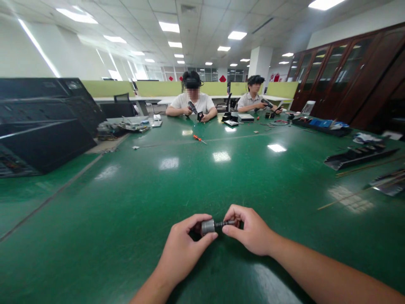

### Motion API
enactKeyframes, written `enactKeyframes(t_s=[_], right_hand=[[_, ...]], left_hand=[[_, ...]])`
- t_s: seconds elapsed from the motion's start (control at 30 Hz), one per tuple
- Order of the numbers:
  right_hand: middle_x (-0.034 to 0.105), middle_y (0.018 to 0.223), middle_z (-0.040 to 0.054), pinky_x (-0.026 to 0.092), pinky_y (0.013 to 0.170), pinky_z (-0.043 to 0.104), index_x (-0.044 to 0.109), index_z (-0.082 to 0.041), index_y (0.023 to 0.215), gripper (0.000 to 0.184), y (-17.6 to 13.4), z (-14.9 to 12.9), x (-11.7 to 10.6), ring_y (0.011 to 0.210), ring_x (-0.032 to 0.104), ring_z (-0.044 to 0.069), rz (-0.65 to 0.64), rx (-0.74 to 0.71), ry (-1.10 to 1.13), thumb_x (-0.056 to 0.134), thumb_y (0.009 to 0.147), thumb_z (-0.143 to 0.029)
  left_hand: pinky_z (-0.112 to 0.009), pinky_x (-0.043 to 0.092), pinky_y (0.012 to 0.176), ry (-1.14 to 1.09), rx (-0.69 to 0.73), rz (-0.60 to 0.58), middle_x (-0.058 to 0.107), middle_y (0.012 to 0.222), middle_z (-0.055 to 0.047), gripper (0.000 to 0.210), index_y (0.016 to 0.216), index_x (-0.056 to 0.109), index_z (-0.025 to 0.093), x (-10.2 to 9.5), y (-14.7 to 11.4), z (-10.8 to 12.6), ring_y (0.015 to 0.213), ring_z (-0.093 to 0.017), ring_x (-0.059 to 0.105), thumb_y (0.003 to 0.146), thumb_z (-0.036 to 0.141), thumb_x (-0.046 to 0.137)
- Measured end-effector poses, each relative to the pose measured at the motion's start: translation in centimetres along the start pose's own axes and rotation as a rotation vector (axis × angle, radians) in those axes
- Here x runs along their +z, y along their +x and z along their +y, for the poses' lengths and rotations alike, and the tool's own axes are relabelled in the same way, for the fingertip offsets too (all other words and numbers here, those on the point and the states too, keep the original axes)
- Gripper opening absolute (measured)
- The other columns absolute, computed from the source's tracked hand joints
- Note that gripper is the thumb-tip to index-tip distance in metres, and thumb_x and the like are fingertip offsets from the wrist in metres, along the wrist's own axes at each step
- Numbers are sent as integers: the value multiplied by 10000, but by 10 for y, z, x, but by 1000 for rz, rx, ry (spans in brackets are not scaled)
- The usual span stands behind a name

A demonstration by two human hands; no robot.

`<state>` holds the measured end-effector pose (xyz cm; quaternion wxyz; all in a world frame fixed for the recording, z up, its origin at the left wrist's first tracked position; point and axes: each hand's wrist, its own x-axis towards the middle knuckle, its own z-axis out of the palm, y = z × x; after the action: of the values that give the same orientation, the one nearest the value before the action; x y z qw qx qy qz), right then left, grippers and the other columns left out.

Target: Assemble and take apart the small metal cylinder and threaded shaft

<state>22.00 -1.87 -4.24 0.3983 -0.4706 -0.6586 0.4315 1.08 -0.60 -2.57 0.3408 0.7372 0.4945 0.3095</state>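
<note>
Just above the near part of the green table, my left hand is closed round a short grey metal cylinder, thumb below and fingers above. A thin dark stepped shaft extends from the cylinder's right end. My right hand pinches the far end of this shaft between thumb and fingers. Shaft and cylinder lie in one line, nearly level. Whether they are joined as one piece or two fitted parts, I cannot tell. My left fingers hide the cylinder's left end.
An orange-handled screwdriver lies farther up the green table. At left stands a large black metal case. Two people sit across, each with a power drill. Metal trays and thin rods lie at right.
</note>
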Motion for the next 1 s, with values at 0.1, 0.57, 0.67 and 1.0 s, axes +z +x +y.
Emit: enactKeyframes(t_s=[0.1,0.57,0.67,1.0], right_hand=[[586,713,-19,410,644,246,592,-185,823,94,1,0,1,659,520,131,3,0,7,666,787,-231],[558,674,-30,402,638,246,588,-182,826,89,0,1,0,638,507,124,0,2,47,656,807,-236],[560,661,-32,396,628,245,580,-182,827,88,-1,2,0,626,504,122,-6,2,61,648,816,-236],[548,648,-37,396,608,244,571,-181,817,93,-1,3,0,608,515,120,-3,-9,91,645,821,-237]], left_hand=[[-324,518,774,-7,2,10,741,918,-10,271,1005,707,243,0,0,0,827,-209,678,742,310,721],[-331,534,790,33,60,107,756,936,-11,277,988,724,253,-2,-3,0,847,-221,692,715,294,749],[-334,534,791,25,56,103,754,939,-12,276,993,720,251,-3,-3,0,847,-220,693,722,299,744],[-349,540,787,30,56,112,755,933,-25,284,983,723,241,-3,-4,0,834,-230,697,710,316,747]])
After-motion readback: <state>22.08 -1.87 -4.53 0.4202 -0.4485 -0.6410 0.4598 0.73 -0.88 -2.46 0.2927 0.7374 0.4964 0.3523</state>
